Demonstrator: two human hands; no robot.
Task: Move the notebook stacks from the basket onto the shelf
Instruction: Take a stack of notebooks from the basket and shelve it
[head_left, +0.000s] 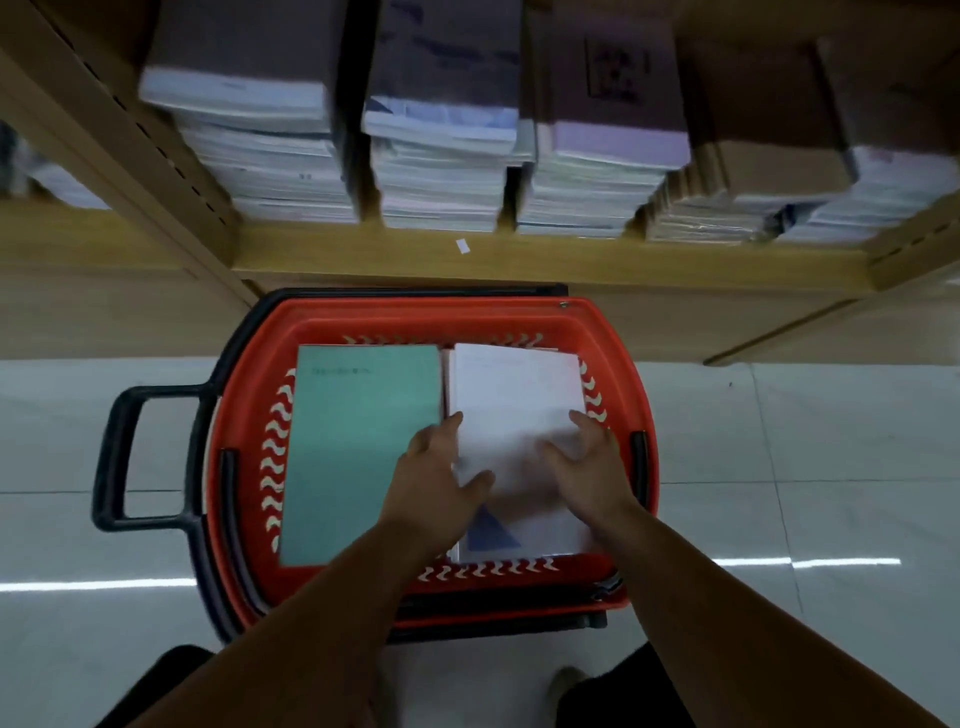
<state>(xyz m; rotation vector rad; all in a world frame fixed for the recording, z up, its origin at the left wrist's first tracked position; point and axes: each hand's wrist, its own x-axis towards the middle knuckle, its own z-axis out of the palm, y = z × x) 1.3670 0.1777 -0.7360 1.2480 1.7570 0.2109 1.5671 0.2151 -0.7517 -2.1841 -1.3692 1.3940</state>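
Both hands (436, 467) (587, 467) on white notebook stack (514, 395) — print illegible

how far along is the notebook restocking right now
Done: the shelf already carries several notebook piles, though whether any came from this basket cannot be told. In hand: the left hand and right hand are on the white stack in the red basket, not yet lifted. Left: that stack, then the green stack beside it.

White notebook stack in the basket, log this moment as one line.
phase: grasping | left hand and right hand: on white notebook stack | green stack: untouched | both in red basket | shelf: nearly full
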